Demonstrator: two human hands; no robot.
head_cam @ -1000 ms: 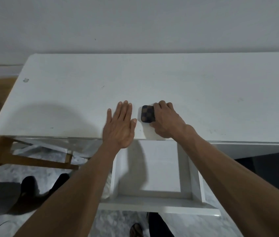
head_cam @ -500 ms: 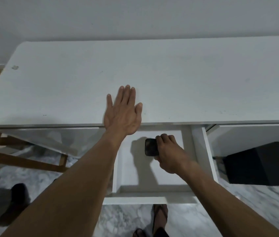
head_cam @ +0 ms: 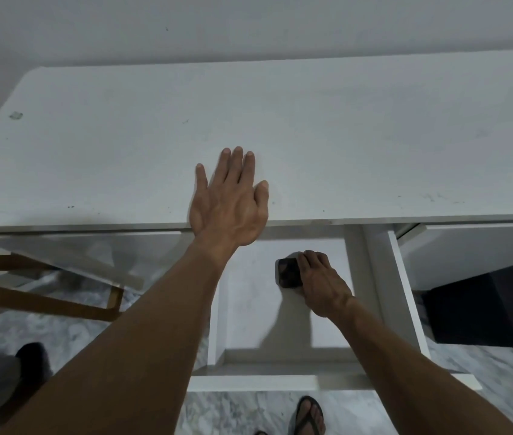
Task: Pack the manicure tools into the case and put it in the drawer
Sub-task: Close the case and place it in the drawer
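Curling over the dark case, the right hand's fingers grip it low inside the open drawer, at or just above its floor; half a second ago it hung higher. The left hand stays flat on the white desk, fingers straight. Letting go and shutting the drawer look like all that remains.

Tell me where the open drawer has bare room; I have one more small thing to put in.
Drawer floor is bare left of the case, up to the left wall, and nearer the front panel. The right hand grips the case and crowds the far right part. The left hand lies flat on the desk edge above.
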